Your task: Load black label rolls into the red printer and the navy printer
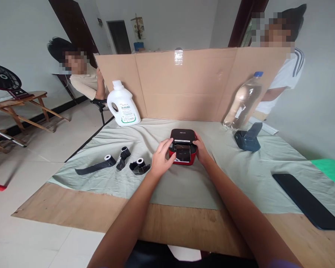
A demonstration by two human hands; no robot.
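A small red and black printer (pixel 183 134) sits on the cloth in front of me, with dark strip material (pixel 183 153) at its front opening. My left hand (pixel 162 158) is at its left side, fingers on the side edge and thumb at the front by the opening. From the right, my right hand (pixel 201 149) grips the other side, its thumb near the top edge and its other fingers partly hidden. Left of my hands lie a dark roll with a long unwound strip (pixel 93 167), a second dark roll (pixel 123 158) and a third, crumpled one (pixel 140 167).
A cardboard panel (pixel 184 85) stands across the back, with a person at each end. Before it are a white detergent jug (pixel 124 106) and a clear bottle (pixel 242 102). A dark handheld device (pixel 248 140) and a black phone (pixel 307 201) lie right on the cloth-covered table (pixel 181 223).
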